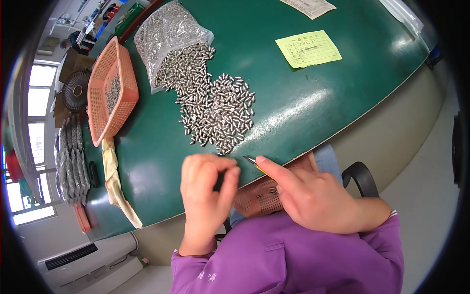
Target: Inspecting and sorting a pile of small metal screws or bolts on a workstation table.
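Observation:
Close to the table's front edge, my left hand [208,188] is closed, with its thumb and index fingertip drawn together. Whether a small piece sits between them cannot be made out. My right hand [313,196] grips a slim pointed tool [250,160] with a dark tip and a yellow part; its index finger lies along it, and the rest is hidden in the palm. Just beyond my left hand spreads a pile of small, shiny, pointed metal parts [218,108]. These spill out of a clear plastic bag [169,34]. Under my hands, a pink basket [249,198] holds several small pieces.
On the green table [313,117], a pink plastic basket [129,93] with metal parts stands at left. Nearby lie a cream cloth strip [112,176] and stacked grey packets [72,161]. A yellow-green card [308,49] lies at right. A black chair arm [361,176] rises beside my right arm.

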### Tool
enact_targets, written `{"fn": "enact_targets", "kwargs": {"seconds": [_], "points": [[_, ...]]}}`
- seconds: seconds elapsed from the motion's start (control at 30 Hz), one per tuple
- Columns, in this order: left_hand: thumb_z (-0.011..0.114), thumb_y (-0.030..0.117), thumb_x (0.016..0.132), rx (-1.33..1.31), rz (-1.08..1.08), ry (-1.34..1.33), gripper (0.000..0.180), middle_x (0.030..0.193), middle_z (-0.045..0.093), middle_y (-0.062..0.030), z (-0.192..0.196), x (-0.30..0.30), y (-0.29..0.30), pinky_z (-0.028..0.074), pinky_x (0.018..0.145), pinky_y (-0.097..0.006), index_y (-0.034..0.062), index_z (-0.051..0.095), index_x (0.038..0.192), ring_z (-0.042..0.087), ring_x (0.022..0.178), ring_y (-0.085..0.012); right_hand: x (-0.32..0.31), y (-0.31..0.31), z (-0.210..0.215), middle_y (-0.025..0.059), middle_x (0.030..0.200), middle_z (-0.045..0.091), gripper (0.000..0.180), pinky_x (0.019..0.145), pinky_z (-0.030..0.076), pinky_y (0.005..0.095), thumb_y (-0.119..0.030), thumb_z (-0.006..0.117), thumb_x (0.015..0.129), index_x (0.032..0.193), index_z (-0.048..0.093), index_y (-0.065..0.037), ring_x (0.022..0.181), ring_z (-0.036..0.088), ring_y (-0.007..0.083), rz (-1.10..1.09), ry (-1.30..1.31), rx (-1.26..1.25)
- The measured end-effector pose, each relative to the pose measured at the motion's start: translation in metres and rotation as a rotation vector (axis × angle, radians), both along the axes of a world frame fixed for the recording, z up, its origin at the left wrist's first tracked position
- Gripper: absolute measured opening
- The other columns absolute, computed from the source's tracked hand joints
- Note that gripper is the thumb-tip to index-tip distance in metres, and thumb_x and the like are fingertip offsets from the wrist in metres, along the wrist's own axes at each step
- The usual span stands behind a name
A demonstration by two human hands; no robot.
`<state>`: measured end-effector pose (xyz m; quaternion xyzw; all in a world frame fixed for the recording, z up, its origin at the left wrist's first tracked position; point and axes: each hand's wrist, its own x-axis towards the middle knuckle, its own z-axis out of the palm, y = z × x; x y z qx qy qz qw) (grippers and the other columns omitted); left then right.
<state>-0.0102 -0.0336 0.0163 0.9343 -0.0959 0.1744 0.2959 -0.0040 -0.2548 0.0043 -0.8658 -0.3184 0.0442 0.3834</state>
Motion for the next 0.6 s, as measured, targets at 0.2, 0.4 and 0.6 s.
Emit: {"fn": "enact_targets", "kwargs": {"seconds": [0.2, 0.4, 0.6], "points": [[0.077, -0.004, 0.075, 0.108, 0.096, -0.064, 0.017, 0.087, 0.063, -0.0086, -0.0118, 0.0099, -0.0001, 0.047, 0.074, -0.039, 0.0048, 0.068, 0.087, 0.058, 0.083, -0.0281, 0.0011, 0.0052, -0.0062, 0.0047, 0.065, 0.051, 0.062, 0.086, 0.053, 0.0479, -0.01, 0.065, 0.087, 0.148, 0.052, -0.004, 0.057, 0.057, 0.0225, -0.007, -0.145, -0.014], [0.077, -0.004, 0.074, 0.014, 0.086, 0.016, 0.018, 0.086, 0.062, -0.007, -0.0089, 0.0022, -0.0042, 0.048, 0.071, -0.037, 0.0054, 0.066, 0.083, 0.058, 0.08, -0.0255, 0.0025, 0.0065, -0.0055, 0.0062, 0.067, 0.052, 0.067, 0.05, 0.05, 0.0353, -0.009, 0.064, 0.085, 0.15, 0.049, 0.001, 0.056, 0.058, 0.0209, 0.056, -0.119, 0.01], [0.077, -0.005, 0.074, -0.009, 0.092, 0.004, 0.018, 0.083, 0.062, -0.0069, -0.0111, 0.0027, -0.0052, 0.048, 0.067, -0.036, 0.0051, 0.065, 0.082, 0.058, 0.076, -0.0247, 0.0015, 0.0068, -0.0039, 0.0068, 0.069, 0.053, 0.068, 0.05, 0.051, 0.0361, -0.008, 0.064, 0.085, 0.15, 0.048, 0.002, 0.055, 0.058, 0.0213, 0.062, -0.128, -0.036]]}}
